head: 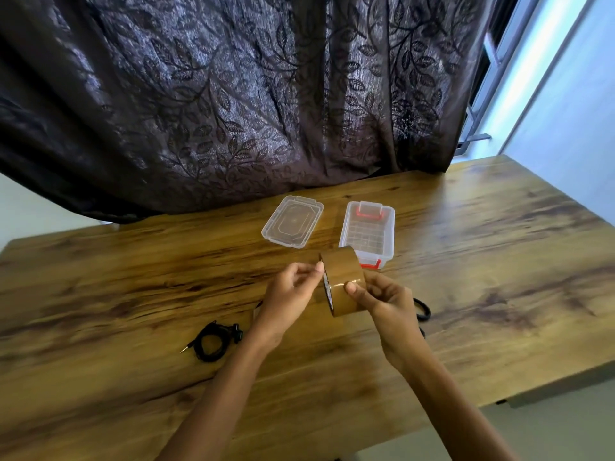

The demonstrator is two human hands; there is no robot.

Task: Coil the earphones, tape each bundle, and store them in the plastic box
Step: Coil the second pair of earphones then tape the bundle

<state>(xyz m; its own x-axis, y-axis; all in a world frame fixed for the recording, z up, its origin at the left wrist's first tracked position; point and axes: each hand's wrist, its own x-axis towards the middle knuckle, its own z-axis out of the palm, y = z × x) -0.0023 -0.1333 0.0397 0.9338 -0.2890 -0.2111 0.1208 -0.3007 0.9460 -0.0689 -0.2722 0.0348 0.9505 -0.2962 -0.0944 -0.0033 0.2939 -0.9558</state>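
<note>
Head view: both forearms reach forward over the wooden table [499, 261], hands meeting mid-surface. The right hand [382, 301] grips the brown packing tape roll [342, 281], thumb pressed on its outer face. The left hand [289, 294] pinches the roll's rim, fingers curled. Coiled black earphones [211, 342] lie toward the near left edge; another black coil [423, 309] shows behind the right hand. The open plastic box [388, 237] and its lid [293, 224] sit near the far edge.

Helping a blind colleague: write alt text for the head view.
Two hands hold a brown packing tape roll above a wooden table: the right hand grips it, the left hand pinches its edge. A coiled black earphone bundle lies to the left; an open plastic box and its lid sit beyond.
</note>
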